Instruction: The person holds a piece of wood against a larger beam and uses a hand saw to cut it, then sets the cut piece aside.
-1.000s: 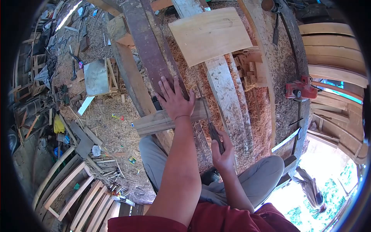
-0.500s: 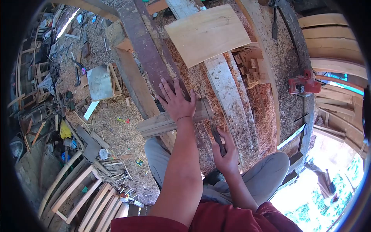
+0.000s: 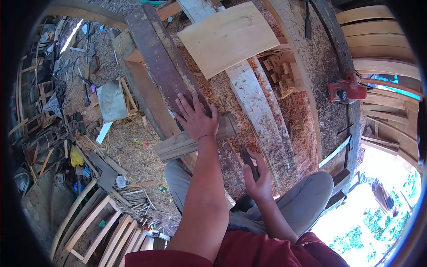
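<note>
My left hand (image 3: 197,119) lies flat with its fingers spread, pressing on a short board (image 3: 172,147) that sits crosswise over a long dark reddish plank (image 3: 162,66). The fingertips reach onto the plank itself. Wrapped around the dark handle of a narrow-bladed hand saw (image 3: 246,159) is my right hand (image 3: 259,181), close to my knee. The thin blade points away from me and crosses the board near its right end. Part of the board is hidden under my left hand and wrist.
A thin pale wood panel (image 3: 229,38) rests across a whitish plank (image 3: 260,107) ahead. Small wood blocks (image 3: 284,73) are heaped beside it. At the right stands a red power tool (image 3: 347,89). Shavings cover the ground, and wooden frames (image 3: 95,227) lean at lower left.
The view has shifted a little, so the scene sits further left. My right hand and the saw have drawn slightly back toward me along the cut line; my left hand stays on the board.
</note>
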`<action>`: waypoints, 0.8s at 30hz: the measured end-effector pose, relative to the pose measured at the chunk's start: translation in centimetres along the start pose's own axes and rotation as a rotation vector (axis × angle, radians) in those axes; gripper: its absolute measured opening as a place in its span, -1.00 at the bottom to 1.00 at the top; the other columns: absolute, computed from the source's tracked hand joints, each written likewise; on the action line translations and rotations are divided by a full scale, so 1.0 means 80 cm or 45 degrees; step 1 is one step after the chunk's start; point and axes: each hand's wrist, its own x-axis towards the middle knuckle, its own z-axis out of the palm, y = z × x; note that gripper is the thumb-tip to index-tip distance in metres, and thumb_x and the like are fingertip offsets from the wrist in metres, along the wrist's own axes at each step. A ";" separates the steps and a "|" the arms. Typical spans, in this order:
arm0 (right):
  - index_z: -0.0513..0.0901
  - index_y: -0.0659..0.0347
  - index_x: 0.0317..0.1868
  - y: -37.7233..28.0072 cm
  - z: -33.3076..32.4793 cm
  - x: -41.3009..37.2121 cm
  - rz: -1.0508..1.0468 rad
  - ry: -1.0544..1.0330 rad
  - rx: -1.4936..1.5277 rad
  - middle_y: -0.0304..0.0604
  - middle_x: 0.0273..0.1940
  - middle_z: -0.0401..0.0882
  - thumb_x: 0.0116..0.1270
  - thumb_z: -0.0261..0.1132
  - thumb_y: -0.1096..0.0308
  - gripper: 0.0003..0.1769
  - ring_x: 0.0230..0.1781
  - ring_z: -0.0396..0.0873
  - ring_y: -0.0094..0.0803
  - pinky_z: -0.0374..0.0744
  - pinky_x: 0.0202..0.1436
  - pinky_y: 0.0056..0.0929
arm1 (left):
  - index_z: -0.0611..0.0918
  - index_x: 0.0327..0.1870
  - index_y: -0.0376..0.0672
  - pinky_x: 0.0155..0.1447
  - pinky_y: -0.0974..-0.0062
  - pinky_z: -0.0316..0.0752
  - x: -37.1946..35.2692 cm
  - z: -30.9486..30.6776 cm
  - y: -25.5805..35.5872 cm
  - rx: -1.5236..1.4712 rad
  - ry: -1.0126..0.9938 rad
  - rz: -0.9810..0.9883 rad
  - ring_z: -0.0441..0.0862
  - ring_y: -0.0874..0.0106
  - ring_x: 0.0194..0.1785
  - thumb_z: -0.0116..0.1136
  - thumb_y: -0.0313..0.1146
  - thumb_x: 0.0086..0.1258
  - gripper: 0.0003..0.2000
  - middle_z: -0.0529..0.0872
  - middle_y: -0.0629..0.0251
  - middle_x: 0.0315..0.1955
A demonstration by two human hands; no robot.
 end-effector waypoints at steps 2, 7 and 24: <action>0.59 0.30 0.46 -0.008 0.016 0.019 -0.120 0.061 0.028 -0.03 -0.49 0.71 0.54 0.37 0.34 -0.46 -0.51 0.74 -0.31 0.62 -0.34 -0.29 | 0.38 0.74 0.22 0.86 -0.26 -0.18 -0.002 -0.001 0.000 0.000 0.012 0.002 -0.07 0.04 0.90 0.23 0.16 0.53 -0.24 0.03 0.04 0.85; 0.57 0.30 0.50 0.006 0.015 0.004 -0.196 0.069 0.057 0.08 -0.32 0.79 0.56 0.33 0.36 -0.45 -0.37 0.83 -0.20 0.69 -0.22 -0.27 | 0.39 0.72 0.21 0.86 -0.25 -0.18 0.000 -0.003 0.001 -0.005 0.009 -0.001 -0.05 0.04 0.90 0.22 0.16 0.52 -0.25 0.05 0.04 0.85; 0.78 0.22 0.29 -0.014 0.023 0.026 -0.223 -0.070 -0.027 0.09 -0.05 0.85 0.66 0.26 0.46 -0.69 -0.14 0.80 -0.32 0.72 0.01 -0.30 | 0.41 0.73 0.18 0.85 -0.32 -0.20 0.000 0.003 -0.002 -0.006 0.029 0.009 -0.07 0.03 0.90 0.23 0.23 0.45 -0.18 0.03 0.01 0.86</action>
